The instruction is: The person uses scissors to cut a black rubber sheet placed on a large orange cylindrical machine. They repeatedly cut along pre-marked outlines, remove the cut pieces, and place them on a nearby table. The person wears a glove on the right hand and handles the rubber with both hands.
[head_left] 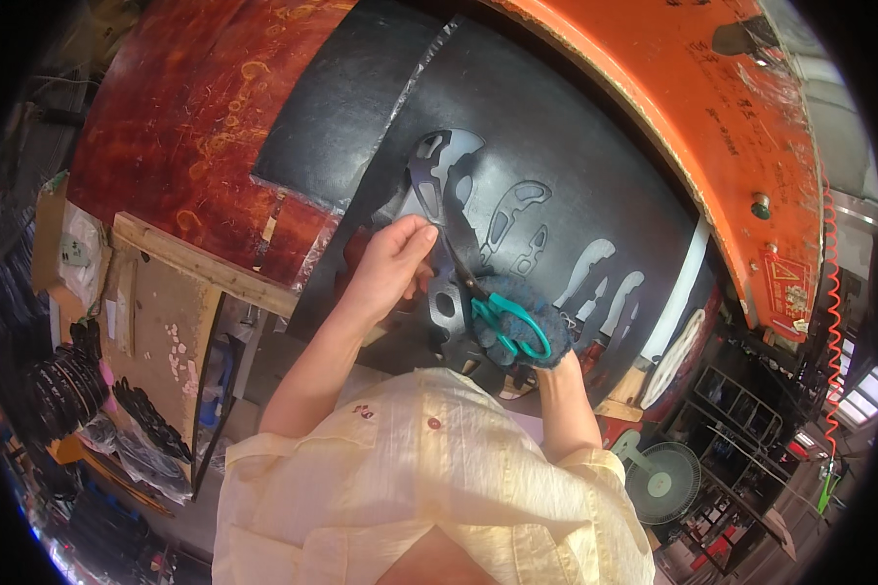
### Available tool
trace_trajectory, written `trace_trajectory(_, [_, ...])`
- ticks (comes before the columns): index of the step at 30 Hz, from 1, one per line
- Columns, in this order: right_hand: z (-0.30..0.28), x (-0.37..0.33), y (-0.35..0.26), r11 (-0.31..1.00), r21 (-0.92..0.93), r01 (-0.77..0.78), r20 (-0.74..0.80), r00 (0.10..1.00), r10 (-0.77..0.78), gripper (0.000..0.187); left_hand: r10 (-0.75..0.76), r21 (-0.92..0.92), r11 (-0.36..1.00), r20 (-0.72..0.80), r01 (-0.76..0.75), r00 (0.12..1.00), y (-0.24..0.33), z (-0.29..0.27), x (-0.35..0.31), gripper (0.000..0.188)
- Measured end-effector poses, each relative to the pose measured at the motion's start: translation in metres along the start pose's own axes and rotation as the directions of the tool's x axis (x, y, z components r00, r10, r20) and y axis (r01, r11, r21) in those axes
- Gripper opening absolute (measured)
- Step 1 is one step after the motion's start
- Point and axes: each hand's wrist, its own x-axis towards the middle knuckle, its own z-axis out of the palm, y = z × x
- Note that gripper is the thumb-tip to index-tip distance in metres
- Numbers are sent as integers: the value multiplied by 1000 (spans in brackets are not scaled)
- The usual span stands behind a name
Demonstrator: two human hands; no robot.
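Note:
My bare left hand [396, 255] is closed in a pinch on a thin dark cut-out sheet piece [426, 182] with curved openings. Below it, a part of dark sheet with a round hole [446, 304] hangs at the near edge. My right hand [527, 330], in a fuzzy blue-grey glove, is closed around scissors [510, 322] with teal handles. Their dark blades point up and left, close to my left fingertips. Whether the blades touch the sheet, I cannot tell. Some right fingers are hidden behind the handles.
A large black sheet [556, 127] with several cut-out shapes covers the worktop before me. Another dark sheet [346, 107] lies left on a red-brown surface [190, 127]. An orange panel [693, 107] rises at the far right. A fan [661, 483] stands right of me.

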Motion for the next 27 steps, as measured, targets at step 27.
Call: trace_trajectory(27, [19,3,7,992,-120,32,-240,969,-61,44,55,5,998,50,-55,997,-4,-11,2,23])
